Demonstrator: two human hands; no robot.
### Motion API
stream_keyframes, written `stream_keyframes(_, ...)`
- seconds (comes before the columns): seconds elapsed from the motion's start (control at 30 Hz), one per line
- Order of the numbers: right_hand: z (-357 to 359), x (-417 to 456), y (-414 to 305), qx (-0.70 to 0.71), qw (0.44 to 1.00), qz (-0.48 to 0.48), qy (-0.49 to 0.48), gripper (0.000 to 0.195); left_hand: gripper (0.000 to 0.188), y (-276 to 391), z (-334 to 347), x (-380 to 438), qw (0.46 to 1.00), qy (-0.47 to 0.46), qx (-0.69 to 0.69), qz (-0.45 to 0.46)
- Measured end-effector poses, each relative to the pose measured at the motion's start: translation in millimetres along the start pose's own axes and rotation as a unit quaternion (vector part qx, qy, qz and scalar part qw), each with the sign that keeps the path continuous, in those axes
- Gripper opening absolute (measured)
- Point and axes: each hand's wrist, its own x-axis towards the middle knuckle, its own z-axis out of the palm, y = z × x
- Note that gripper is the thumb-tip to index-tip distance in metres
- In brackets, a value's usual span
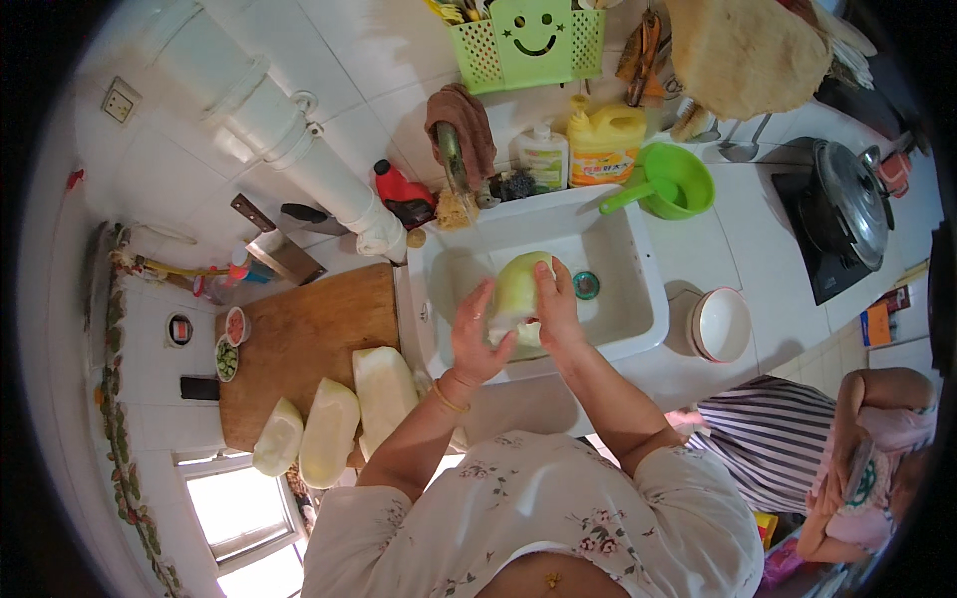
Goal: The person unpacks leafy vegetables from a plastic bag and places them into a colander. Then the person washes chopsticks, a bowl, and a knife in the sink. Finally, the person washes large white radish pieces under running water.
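Observation:
Over the white sink, a piece of pale green peeled gourd is gripped by my right hand along its right side. My left hand is at the gourd's left side with fingers spread; whether it touches the gourd is hard to tell. More pale flesh shows below the piece, partly hidden by my hands. Behind the sink, the faucet has a brown cloth draped over it, and a thin stream of water seems to fall from it. Several peeled gourd pieces lie along the near edge of the wooden cutting board.
A cleaver leans by the wall behind the board. Two small bowls, one of chopped green pieces, stand at its left. Right of the sink are a green dipper, stacked bowls and a pot. Another person stands at lower right.

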Motion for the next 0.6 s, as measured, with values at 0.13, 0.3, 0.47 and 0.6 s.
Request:
stream_keyframes(0.13, 17.4, -1.7, 7.3, 0.004, 0.997, -0.080, 0.007, 0.060, 0.074, 8.0, 10.6, 15.5, 0.993, 0.003, 0.114, 0.019)
stream_keyframes(0.3, 28.0, 7.5, 13.6, -0.089, 0.969, -0.230, 0.001, 0.060, 0.074, 26.0, 2.5, 38.2, 0.996, 0.039, 0.073, -0.014)
stream_keyframes(0.47, 47.3, -17.2, -15.4, -0.237, 0.933, -0.268, -0.036, 0.063, 0.060, 19.2, -7.1, 47.6, 0.989, 0.122, 0.083, 0.027)
stream_keyframes(0.6, 45.5, -13.9, -16.9, -0.258, 0.869, -0.418, -0.054, 0.063, 0.051, 19.6, -6.4, 66.8, 0.984, 0.178, 0.020, 0.010)
